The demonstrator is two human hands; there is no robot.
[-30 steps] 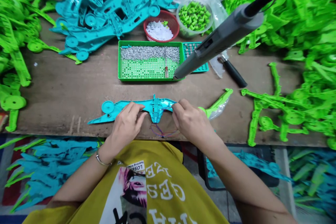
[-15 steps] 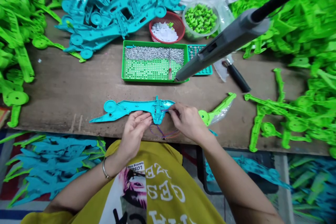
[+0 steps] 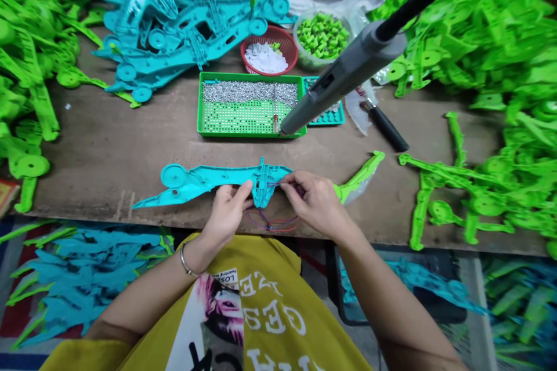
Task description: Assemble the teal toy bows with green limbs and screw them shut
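Note:
A long turquoise plastic moulded part (image 3: 204, 179) lies flat across the workbench in front of me. My left hand (image 3: 226, 213) holds its lower edge near the middle, with the fingertips on the plastic. My right hand (image 3: 315, 203) pinches thin purple and red wires (image 3: 272, 222) where they run out of the part's central ribbed section. The wires loop down below the part, towards the bench edge. My fingers hide part of the plastic and the point where the wires enter it.
A green tray of silver screws (image 3: 248, 105) with a small screwdriver (image 3: 275, 119) stands ahead, under a hanging grey electric screwdriver (image 3: 343, 81). Heaps of turquoise and lime-green plastic parts (image 3: 487, 23) lie on the bench and floor. A red basket (image 3: 268, 50) and a bowl of green pieces (image 3: 322, 36) stand behind.
My left hand has risen from just below the part to hold its lower edge. The part's long end now reaches further left, and my right hand stays at the wires.

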